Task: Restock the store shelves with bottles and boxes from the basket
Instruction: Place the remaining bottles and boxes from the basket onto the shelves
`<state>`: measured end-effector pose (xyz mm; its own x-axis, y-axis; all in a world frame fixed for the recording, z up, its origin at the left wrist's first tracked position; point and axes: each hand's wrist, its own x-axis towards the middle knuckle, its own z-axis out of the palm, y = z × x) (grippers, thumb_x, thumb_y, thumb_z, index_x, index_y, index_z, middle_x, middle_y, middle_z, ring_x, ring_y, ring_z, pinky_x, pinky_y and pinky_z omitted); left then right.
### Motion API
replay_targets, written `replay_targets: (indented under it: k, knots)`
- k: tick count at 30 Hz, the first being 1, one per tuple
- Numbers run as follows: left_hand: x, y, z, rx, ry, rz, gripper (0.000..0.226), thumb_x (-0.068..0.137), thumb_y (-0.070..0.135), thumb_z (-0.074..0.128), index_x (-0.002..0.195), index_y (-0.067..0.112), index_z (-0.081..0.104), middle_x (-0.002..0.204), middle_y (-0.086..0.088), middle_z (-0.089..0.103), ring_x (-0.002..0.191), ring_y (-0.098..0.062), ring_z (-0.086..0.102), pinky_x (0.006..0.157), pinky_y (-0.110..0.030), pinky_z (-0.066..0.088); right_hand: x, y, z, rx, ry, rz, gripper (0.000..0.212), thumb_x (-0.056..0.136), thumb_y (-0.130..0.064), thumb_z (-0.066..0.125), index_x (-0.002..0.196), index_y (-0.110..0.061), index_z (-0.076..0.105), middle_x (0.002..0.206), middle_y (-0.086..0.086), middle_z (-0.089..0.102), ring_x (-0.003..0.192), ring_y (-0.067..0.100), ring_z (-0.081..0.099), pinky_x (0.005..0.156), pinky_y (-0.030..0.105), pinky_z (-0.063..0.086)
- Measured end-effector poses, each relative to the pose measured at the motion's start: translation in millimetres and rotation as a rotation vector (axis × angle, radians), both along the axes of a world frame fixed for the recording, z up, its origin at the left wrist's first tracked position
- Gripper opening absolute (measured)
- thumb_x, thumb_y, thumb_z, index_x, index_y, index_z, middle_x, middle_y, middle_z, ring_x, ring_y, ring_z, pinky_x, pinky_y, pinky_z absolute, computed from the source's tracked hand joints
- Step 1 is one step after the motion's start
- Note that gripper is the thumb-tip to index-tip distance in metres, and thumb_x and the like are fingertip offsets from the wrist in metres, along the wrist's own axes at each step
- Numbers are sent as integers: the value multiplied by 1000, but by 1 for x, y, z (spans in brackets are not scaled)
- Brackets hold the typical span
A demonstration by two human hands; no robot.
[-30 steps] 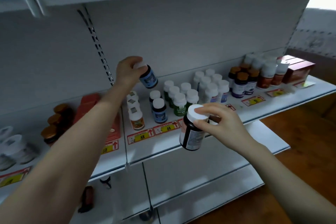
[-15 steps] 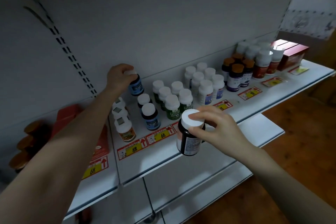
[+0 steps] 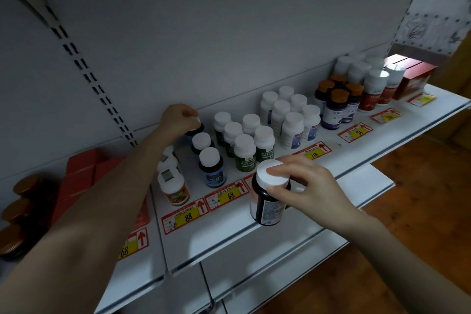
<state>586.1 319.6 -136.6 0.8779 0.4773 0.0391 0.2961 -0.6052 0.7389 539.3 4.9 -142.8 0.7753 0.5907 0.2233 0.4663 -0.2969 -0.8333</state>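
Note:
My left hand [image 3: 177, 120] grips the white cap of a small dark bottle with a blue label [image 3: 195, 129], set upright at the back of a row of like bottles [image 3: 211, 166] on the white shelf [image 3: 254, 237]. My right hand [image 3: 303, 183] holds a larger dark bottle with a white cap [image 3: 269, 199] by its cap, in front of the shelf's front edge, tilted slightly. The basket is not in view.
Green-labelled white bottles [image 3: 246, 150], white bottles with blue labels [image 3: 293, 120], brown-capped dark bottles [image 3: 336, 104] and red boxes [image 3: 415, 76] fill the shelf to the right. Orange-labelled bottles [image 3: 173, 186], red boxes [image 3: 84, 173] and brown-capped jars [image 3: 15, 211] stand left. Price tags line the edge.
My left hand has lowered the small blue-labelled bottle from mid-air down onto the back of its row. The right hand with the larger bottle has stayed by the shelf edge.

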Motion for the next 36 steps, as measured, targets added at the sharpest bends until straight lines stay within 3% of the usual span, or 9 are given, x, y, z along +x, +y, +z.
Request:
replay_targets:
  k: [17, 21, 24, 28, 30, 33, 36]
  knots:
    - [-7, 1, -14, -122, -47, -7, 33, 82, 2, 65, 115, 0, 61, 116, -17, 60, 97, -18, 54, 83, -29, 44, -4, 8, -3, -65, -28, -18, 24, 76, -17, 74, 100, -16, 71, 105, -5, 57, 107, 11, 51, 94, 31, 44]
    - [-7, 3, -17, -89, -62, -10, 30, 84, 6, 64, 114, 2, 62, 115, -15, 61, 100, -22, 56, 84, -29, 44, -8, 9, -1, -59, -44, -29, 24, 76, -16, 74, 100, -15, 71, 102, -13, 54, 107, 11, 52, 94, 31, 45]
    - [-7, 2, -15, -34, -78, 6, 26, 88, 11, 60, 113, 4, 63, 119, -14, 60, 104, -22, 55, 86, -27, 42, -12, 10, 2, -45, -58, -37, 25, 76, -16, 74, 101, -14, 71, 103, -10, 54, 107, 12, 52, 95, 31, 44]
    - [-26, -17, -1, 107, -211, 55, 25, 94, 15, 52, 113, 4, 63, 120, -12, 60, 111, -23, 53, 85, -19, 36, -14, 12, 9, 1, -88, -40, 26, 74, -14, 75, 100, -11, 71, 99, -17, 53, 101, 7, 54, 92, 24, 45]
    - [-52, -34, 7, 143, -304, 82, 25, 95, 16, 51, 113, 4, 63, 121, -10, 60, 110, -18, 52, 85, -16, 34, -17, 15, 13, 33, -87, -21, 26, 74, -13, 76, 99, -10, 71, 97, -20, 52, 96, 3, 53, 88, 19, 44]
    - [-106, -66, 8, 154, -410, 109, 25, 95, 20, 50, 112, 5, 63, 114, -7, 62, 102, -12, 54, 80, -16, 37, -20, 18, 20, 65, -99, 44, 25, 73, -13, 76, 98, -11, 72, 98, -10, 57, 91, 2, 55, 85, 19, 44]
    - [-168, -106, 0, 14, -402, 113, 20, 93, 31, 54, 106, 18, 61, 101, 8, 62, 83, 12, 56, 69, -8, 41, -28, 22, 31, 131, -31, 180, 23, 75, -9, 74, 95, -19, 70, 100, -14, 57, 94, 0, 58, 88, 18, 46]
